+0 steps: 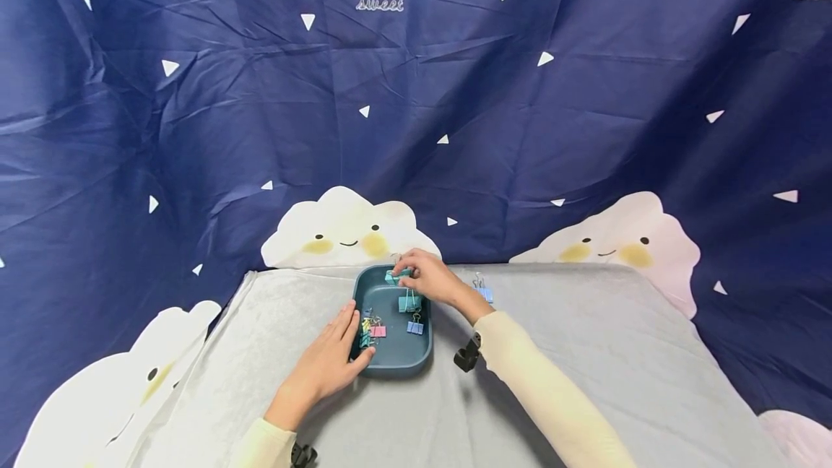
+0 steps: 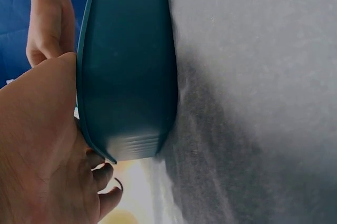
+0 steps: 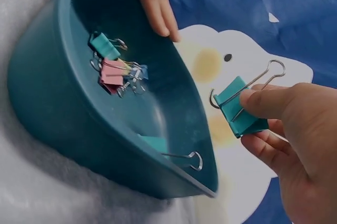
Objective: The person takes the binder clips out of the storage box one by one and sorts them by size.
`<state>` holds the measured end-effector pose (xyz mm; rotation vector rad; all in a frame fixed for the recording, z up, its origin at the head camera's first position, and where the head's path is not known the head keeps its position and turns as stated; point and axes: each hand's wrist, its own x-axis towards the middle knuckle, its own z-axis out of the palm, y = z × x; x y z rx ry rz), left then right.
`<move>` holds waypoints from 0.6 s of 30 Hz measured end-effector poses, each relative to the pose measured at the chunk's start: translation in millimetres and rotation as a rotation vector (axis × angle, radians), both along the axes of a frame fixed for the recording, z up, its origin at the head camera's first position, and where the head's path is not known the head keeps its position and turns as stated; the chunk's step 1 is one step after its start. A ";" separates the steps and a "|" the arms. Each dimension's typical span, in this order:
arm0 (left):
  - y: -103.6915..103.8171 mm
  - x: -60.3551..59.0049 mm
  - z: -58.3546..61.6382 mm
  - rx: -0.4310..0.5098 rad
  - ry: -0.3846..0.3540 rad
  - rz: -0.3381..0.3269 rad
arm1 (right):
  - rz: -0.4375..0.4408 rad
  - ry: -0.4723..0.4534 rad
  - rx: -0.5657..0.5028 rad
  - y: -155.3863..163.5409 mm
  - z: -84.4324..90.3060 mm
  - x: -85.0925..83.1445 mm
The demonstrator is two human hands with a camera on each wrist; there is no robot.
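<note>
My right hand [image 1: 429, 276] pinches a teal binder clip [image 3: 239, 108] between thumb and fingers, over the far end of a dark teal bin [image 1: 393, 367]. My left hand [image 1: 331, 356] rests on the bin's left rim, its fingers and thumb extended. Inside the bin, a larger green-teal binder clip [image 1: 409, 304] lies on the right, with a blue binder clip [image 1: 415, 328] nearer me. Beside my left fingers, a pink binder clip [image 1: 379, 331] lies among small yellow and teal clips. Part of this small pile is overlapped and hard to tell apart.
Another blue binder clip [image 1: 484, 295] lies on the grey cloth [image 1: 585, 352], outside the bin behind my right forearm. A dark blue curtain [image 1: 455, 92] with cloud faces hangs at the cloth's back edge. Each wrist carries a black camera mount.
</note>
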<state>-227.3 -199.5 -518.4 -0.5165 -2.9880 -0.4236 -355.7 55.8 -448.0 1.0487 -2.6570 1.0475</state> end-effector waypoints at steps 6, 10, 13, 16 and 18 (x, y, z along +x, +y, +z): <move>1.2 0.8 0.8 0.016 0.019 0.000 | -0.034 0.035 -0.058 19.3 7.3 -3.1; 1.7 1.8 1.7 0.018 0.034 -0.003 | -0.056 0.045 -0.097 33.7 9.9 -4.7; 1.7 2.0 1.0 0.017 0.046 -0.005 | -0.069 0.056 -0.121 44.6 11.6 -4.2; 1.6 2.2 0.2 0.016 0.055 -0.007 | -0.081 0.078 -0.141 55.0 12.7 -3.0; 1.3 2.4 -0.4 0.019 0.059 -0.008 | -0.086 0.082 -0.154 61.5 13.3 -2.3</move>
